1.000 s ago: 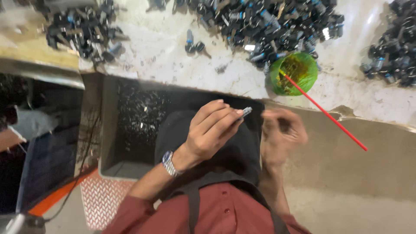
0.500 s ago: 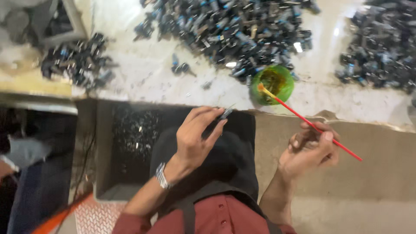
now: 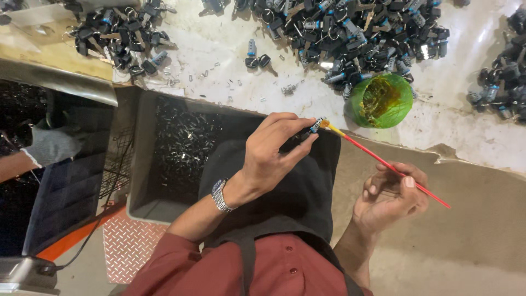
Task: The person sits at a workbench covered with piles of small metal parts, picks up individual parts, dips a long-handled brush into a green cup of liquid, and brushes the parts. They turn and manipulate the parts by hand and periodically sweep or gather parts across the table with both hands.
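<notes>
White bench, green tub (image 3: 382, 101) | L hand (image 3: 272, 156) pinches key (image 3: 313, 126) | R hand (image 3: 390, 196) grips red brush (image 3: 392, 166)

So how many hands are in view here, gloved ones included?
3. The left hand pinches a small lock part at centre; the right hand holds a red brush at lower right; another person's grey-gloved hand sits at the left edge.

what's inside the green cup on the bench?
The green cup holds a yellowish-brown sticky-looking substance smeared over its inside. Its bottom is covered by that substance, so depth cannot be seen. The brush tip is outside it, at the left hand.
</notes>
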